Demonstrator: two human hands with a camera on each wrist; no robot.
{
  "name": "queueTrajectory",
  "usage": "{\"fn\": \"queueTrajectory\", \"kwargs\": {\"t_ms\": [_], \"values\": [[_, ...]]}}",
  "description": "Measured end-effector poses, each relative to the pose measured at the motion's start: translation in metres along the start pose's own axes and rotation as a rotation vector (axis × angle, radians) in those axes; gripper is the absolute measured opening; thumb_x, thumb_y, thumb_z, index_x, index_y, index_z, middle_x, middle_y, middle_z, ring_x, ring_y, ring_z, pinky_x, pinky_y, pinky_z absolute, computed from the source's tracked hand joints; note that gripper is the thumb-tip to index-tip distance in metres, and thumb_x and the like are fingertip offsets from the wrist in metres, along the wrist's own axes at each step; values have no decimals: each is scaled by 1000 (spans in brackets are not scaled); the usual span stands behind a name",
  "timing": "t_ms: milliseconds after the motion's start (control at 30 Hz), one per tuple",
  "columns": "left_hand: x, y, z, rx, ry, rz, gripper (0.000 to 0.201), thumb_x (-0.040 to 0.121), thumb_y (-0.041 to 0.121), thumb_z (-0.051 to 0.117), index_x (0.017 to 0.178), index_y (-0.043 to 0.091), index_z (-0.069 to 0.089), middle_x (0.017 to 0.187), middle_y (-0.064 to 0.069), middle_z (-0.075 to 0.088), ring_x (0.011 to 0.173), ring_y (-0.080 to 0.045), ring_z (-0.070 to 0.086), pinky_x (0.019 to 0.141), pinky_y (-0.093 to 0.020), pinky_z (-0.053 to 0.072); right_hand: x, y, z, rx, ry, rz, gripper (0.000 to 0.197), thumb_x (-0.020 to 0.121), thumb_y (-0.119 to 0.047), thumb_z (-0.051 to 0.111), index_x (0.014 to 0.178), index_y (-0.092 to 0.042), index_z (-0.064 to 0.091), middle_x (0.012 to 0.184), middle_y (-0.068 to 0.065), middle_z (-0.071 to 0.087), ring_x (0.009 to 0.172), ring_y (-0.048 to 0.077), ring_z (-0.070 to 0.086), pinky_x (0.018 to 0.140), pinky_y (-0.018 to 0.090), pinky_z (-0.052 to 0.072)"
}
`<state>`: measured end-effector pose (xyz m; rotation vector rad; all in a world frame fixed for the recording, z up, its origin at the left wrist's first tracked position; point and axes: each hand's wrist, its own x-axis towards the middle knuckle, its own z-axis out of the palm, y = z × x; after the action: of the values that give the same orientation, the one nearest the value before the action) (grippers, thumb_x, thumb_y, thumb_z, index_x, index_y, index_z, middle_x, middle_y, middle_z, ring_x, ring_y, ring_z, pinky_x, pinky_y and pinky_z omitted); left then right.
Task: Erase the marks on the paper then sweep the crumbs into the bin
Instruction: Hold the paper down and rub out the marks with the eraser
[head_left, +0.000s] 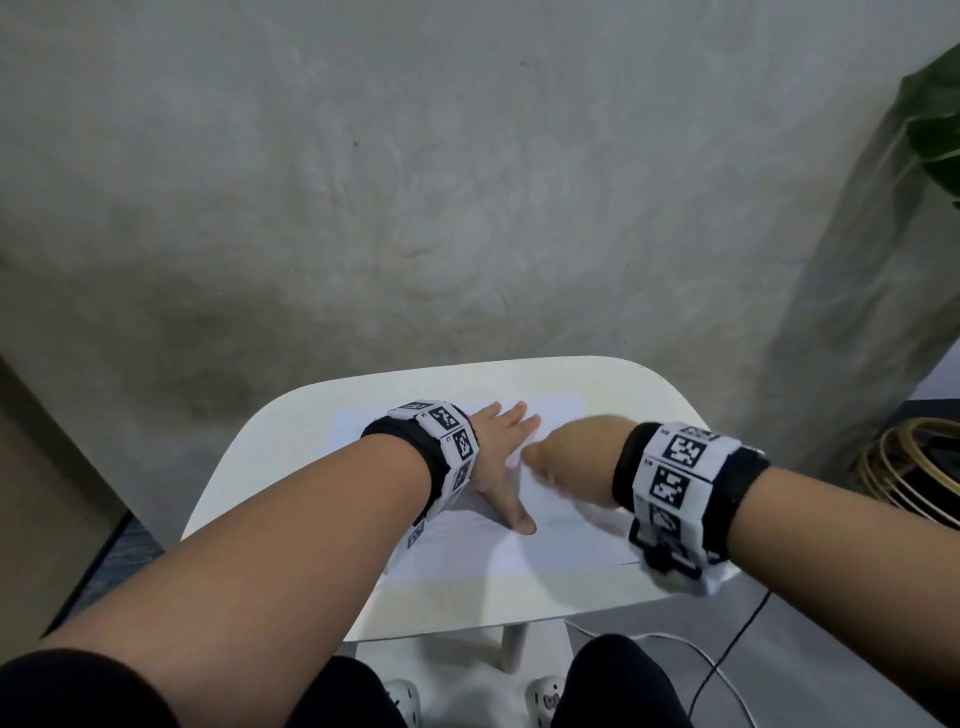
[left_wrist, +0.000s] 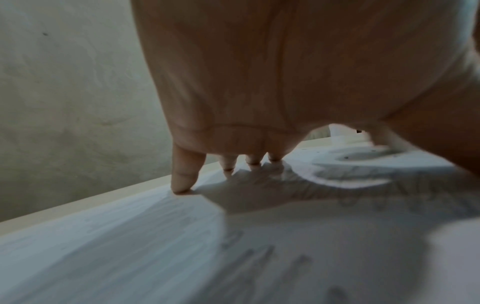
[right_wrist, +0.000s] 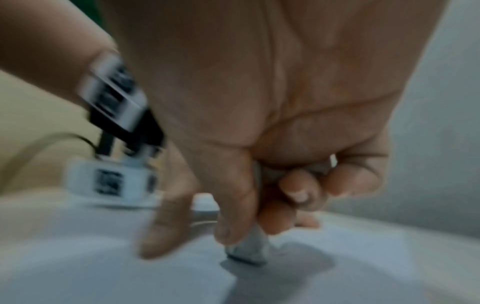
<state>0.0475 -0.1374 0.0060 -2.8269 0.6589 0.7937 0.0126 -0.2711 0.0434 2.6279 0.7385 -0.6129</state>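
Observation:
A white sheet of paper (head_left: 519, 540) lies on a small white table (head_left: 291, 441). My left hand (head_left: 501, 452) lies flat on the paper with its fingers spread, pressing it down; the left wrist view shows its fingertips (left_wrist: 182, 185) touching the sheet (left_wrist: 130, 246), which bears faint pencil marks (left_wrist: 249, 253). My right hand (head_left: 566, 457) is blurred just right of the left hand. In the right wrist view it (right_wrist: 259, 216) grips a greyish-white eraser (right_wrist: 249, 251) whose lower end touches the paper (right_wrist: 363, 267). No bin is in view.
A rough grey wall (head_left: 415, 182) rises behind the table. A green plant (head_left: 935, 119) and a coil of golden rings (head_left: 914, 467) are at the right. Cables (head_left: 727, 670) run on the floor near my knees. A brown panel (head_left: 47, 493) stands at the left.

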Motion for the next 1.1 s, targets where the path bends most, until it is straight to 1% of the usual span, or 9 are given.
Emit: {"fn": "queueTrajectory", "kwargs": {"t_ms": [133,233,333,467,600,733,833,933,1100], "values": [[-1,0,-1,-4,-8,0,132,70,69,73,154,25,-20,161,6,-25,149,-22,-20,119,-57,4,-3,5,-3,56,28,39,11,96,-16,50,105,-15,45,86,0,51,87,22,50,76,33,41],[-1,0,-1,1,-11,-1,132,71,69,72,154,25,-20,161,6,-26,149,-22,-20,118,-55,3,-3,1,0,-10,5,69,25,91,-12,56,114,-14,45,97,0,59,92,23,56,85,33,46],[0,-1,0,-5,-8,5,132,71,69,72,154,25,-20,161,5,-26,149,-23,-20,118,-55,3,-1,2,4,69,-4,6,13,92,-9,51,97,-17,41,77,-4,51,82,23,50,75,32,43],[2,-3,2,-13,-7,2,134,69,71,73,153,26,-21,161,6,-26,149,-22,-20,118,-55,2,-3,8,1,10,9,5,15,94,-9,45,104,-20,46,72,-5,43,73,21,47,56,22,32],[1,-2,1,-10,-12,4,132,70,70,72,153,25,-21,161,6,-27,149,-22,-20,119,-54,2,-4,6,3,64,7,-58,8,93,-11,46,95,-18,42,85,0,52,82,22,47,73,29,38],[2,-3,1,-15,-13,-3,133,69,70,72,153,26,-21,160,7,-27,149,-22,-21,119,-56,3,-3,6,7,-1,28,-12,15,92,-11,50,94,-19,38,75,-6,47,78,20,48,59,26,36],[3,-2,2,-8,-13,-1,133,69,70,72,153,25,-21,160,7,-27,149,-22,-21,119,-56,3,-4,5,8,76,0,-41,8,93,-11,46,94,-17,41,74,-4,47,80,22,47,68,29,37],[3,-5,2,-21,-12,8,134,68,71,72,153,27,-22,160,8,-27,149,-21,-21,118,-56,2,-4,12,8,16,55,46,10,93,-11,48,94,-18,41,69,-7,43,71,21,47,54,24,31],[5,-5,2,-17,-13,8,134,68,71,73,153,27,-22,160,8,-27,149,-21,-21,118,-56,2,-9,12,8,86,6,5,8,93,-11,45,96,-18,42,74,-4,46,81,22,47,67,27,36]]}}
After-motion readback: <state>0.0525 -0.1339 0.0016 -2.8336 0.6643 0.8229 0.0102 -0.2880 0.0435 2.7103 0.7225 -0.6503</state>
